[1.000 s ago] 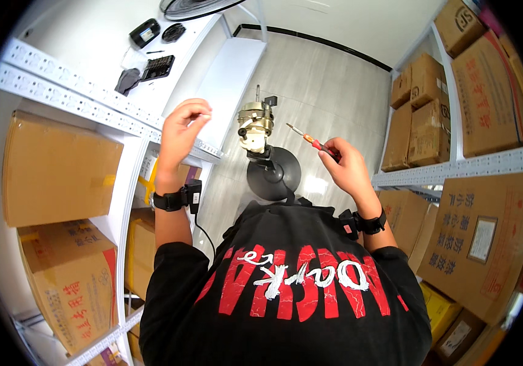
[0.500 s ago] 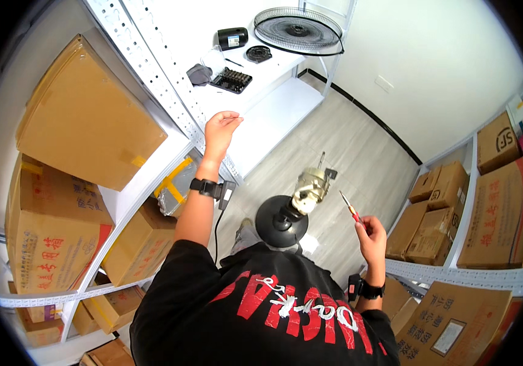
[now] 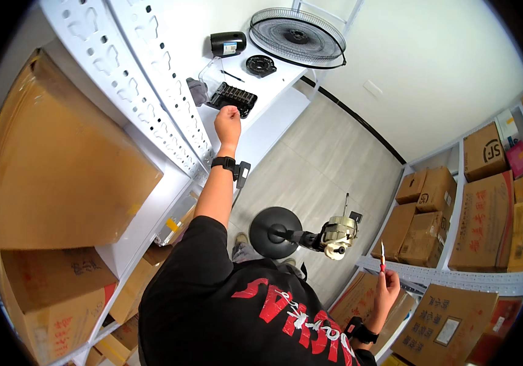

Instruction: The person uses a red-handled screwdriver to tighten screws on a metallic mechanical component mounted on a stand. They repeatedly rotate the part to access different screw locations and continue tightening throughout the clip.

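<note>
My left hand is closed at the near edge of a black screwdriver bit case on the white shelf. Whatever its fingers pinch is too small to make out. Low on the right, my right hand grips a screwdriver with a red handle, its metal tip pointing up. Between my arms stands a fan motor with its shaft bared, on a stand with a round black base. The motor is apart from both hands.
Beyond the bit case lie a black motor cover, a round black part and a wire fan grille. A grey cloth sits beside the case. Cardboard boxes fill racks on both sides; a perforated upright rises at left.
My left hand has moved up to the bit case, fingers still closed. The screwdriver in my right hand has moved right and down. The whole view has shifted, with the motor now further right.
</note>
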Demonstrator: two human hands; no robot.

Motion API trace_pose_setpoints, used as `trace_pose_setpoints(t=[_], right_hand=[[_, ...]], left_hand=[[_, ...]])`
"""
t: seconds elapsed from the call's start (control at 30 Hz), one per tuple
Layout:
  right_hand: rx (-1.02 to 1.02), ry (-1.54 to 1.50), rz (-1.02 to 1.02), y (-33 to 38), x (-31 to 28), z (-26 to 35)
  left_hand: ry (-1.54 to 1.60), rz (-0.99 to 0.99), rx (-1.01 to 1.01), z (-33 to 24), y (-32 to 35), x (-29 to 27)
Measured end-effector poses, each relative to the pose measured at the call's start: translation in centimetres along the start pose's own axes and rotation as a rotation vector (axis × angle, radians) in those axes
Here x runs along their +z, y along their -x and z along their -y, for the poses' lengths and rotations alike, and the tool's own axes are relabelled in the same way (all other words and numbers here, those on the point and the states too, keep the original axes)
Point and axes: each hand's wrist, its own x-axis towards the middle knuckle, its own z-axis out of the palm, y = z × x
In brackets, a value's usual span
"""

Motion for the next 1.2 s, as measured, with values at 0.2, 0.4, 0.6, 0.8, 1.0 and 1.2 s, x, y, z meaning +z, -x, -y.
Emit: trace_pose_setpoints(t=[0.2,0.4,0.6,0.8,1.0,1.2], right_hand=[[0.059,0.040,-0.088,3.0,1.5,2.6],[0.058,0.082,-0.135,4.7,2.8,4.5],[0.038,0.056,-0.147,5.5,3.9,5.7],[0.050,0.073,-0.148,5.9,4.5,6.1],[0.033,0.062,-0.113,5.5,4.5,4.5],[0.002,0.029,-0.096,3.7,3.5,3.1]], left_hand=[[-0.148,0.046,0.102,2.8,-2.0,1.4],[-0.343,0.115,0.189,3.3,-2.4,2.0],[-0.341,0.141,0.219,3.4,-2.9,2.0],[-0.230,0.108,0.222,1.6,-2.3,0.2],[0.082,0.260,0.154,-4.8,3.5,-2.9],[0.315,0.886,-0.086,-11.0,13.1,-5.2]])
